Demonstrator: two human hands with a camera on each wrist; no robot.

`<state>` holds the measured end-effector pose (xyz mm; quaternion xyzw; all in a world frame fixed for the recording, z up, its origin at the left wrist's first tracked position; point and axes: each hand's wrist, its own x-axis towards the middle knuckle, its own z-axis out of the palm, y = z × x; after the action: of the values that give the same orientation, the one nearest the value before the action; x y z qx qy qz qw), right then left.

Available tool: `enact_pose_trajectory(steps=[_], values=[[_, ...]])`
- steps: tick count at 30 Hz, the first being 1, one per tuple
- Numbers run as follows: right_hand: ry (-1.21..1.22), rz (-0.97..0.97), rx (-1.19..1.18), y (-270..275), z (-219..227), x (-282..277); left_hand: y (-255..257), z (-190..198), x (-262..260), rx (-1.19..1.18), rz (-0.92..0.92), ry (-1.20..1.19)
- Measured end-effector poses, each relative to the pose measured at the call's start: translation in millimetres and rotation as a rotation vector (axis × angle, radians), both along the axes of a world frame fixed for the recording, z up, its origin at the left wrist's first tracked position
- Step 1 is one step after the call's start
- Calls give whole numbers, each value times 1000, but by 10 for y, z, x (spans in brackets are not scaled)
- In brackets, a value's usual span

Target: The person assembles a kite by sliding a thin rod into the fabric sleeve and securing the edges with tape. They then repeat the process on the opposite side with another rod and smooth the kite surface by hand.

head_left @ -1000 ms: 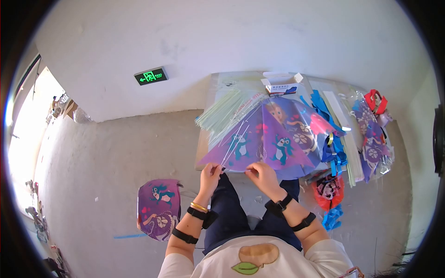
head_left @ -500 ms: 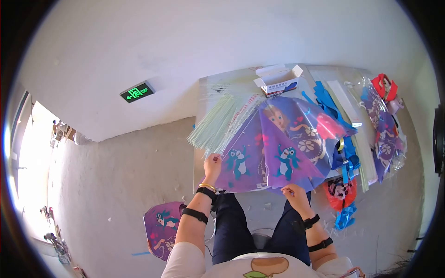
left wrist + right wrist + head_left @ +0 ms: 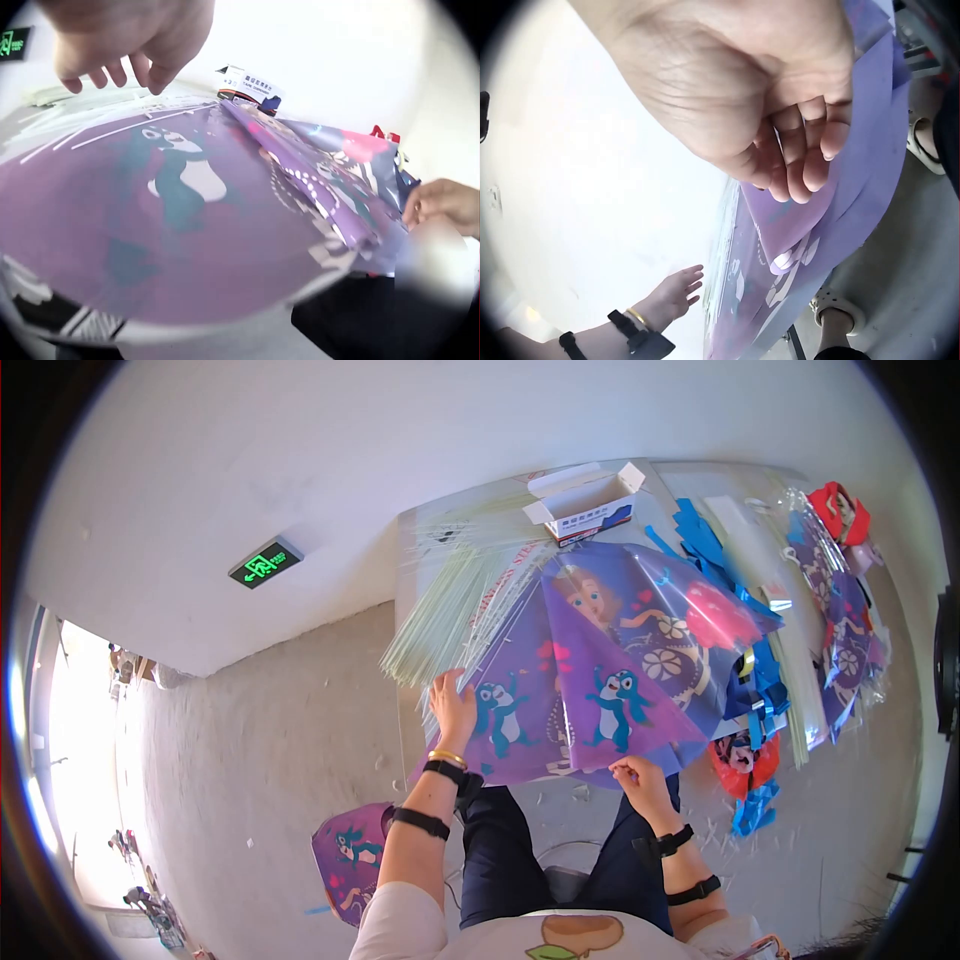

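Note:
A purple kite sail [image 3: 520, 745], printed with blue-and-white cartoon animals and a doll-like figure, lies spread over the near part of the table, with a folded flap [image 3: 620, 700] across its middle. My left hand [image 3: 452, 712] hovers by the sail's left side with fingers apart and bent downward; in the left wrist view nothing shows between them. Beyond those fingertips lie many thin pale rods [image 3: 440, 620]. At the sail's near right edge is my right hand [image 3: 645, 788]. Its fingers [image 3: 795, 165] curl loosely over the purple material, holding nothing visible.
An open white carton [image 3: 595, 515] stands at the back of the table [image 3: 415, 540]. Blue straps [image 3: 705, 550], long pale strips and more printed sheets [image 3: 845, 650] lie to the right. Below hangs a red bag [image 3: 745, 765]. Another purple printed piece [image 3: 350, 850] is low on the left.
My left hand has gone from the near edge forward along the sail's left side, and its fingers have spread. My right hand has shifted right along the near edge. The head view has tilted.

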<state>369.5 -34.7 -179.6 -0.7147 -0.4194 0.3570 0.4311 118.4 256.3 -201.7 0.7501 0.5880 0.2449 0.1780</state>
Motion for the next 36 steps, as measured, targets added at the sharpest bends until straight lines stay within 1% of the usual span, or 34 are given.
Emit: enact_pose_trajectory(steps=[3, 5, 7, 9, 10, 12, 14, 16, 18, 21, 23, 24, 25, 26, 27, 28, 29, 30, 31, 32, 33, 34, 35, 36], values=[[-22, -3, 25, -68, -36, 17, -448, 62, -148, 40, -57, 60], [-27, 3, 29, -134, 75, 16, -797, 124, -301, -20, -73, 96], [-34, 9, 43, -219, 172, 10, -1126, 160, -489, -45, -67, 109], [-110, 27, 57, -333, 209, -8, -1410, 116, -689, -58, -48, 123], [-110, 22, 68, -392, 228, -16, -1564, 153, -750, -38, -61, 112], [-135, 4, 68, -537, 366, -23, -1877, 235, -867, -103, 6, 124], [-157, -8, 66, -713, 458, -44, -2116, 266, -999, -93, -2, 93], [-113, -33, 101, -867, 502, -47, -2298, 336, -1095, -82, -5, 60], [-135, -61, 144, -1055, 567, -26, -2477, 404, -1165, -86, 19, 51], [-142, -130, 217, -1342, 631, 22, -2622, 542, -1296, -9, 2, 17], [-257, -260, 202, -1508, 715, 103, -2668, 699, -1362, 24, 23, 2], [-341, -319, 228, -1581, 753, 157, -2661, 717, -1433, 116, -24, -19], [-425, -360, 196, -1641, 794, 212, -2701, 795, -1508, 205, -66, -36], [-345, -380, 207, -1701, 828, 263, -2717, 876, -1587, 210, -46, -38], [-263, -398, 213, -1770, 874, 295, -2740, 1017, -1641, 9, -14, -199], [-278, -432, 240, -1820, 882, 354, -2749, 1138, -1690, -187, 15, -363], [-291, -467, 268, -1852, 887, 405, -2753, 1210, -1756, -180, 31, -366], [-288, -478, 309, -1887, 939, 431, -2754, 1252, -1818, -53, 10, -348], [-332, -446, 362, -1938, 1028, 447, -2753, 1330, -1843, 74, -13, -330], [-259, -407, 405, -1960, 1107, 449, -2746, 1397, -1838, 79, -2, -334], [-186, -369, 442, -2005, 1183, 426, -2781, 1476, -1803, 278, 2, -333], [-189, -360, 443, -2010, 1244, 350, -2813, 1554, -1757, 478, 4, -328], [-43, -378, 516, -1968, 1300, 254, -2849, 1632, -1700, 482, 13, -332], [106, -395, 585, -1936, 1337, 195, -2904, 1711, -1646, 444, -63, -385]])
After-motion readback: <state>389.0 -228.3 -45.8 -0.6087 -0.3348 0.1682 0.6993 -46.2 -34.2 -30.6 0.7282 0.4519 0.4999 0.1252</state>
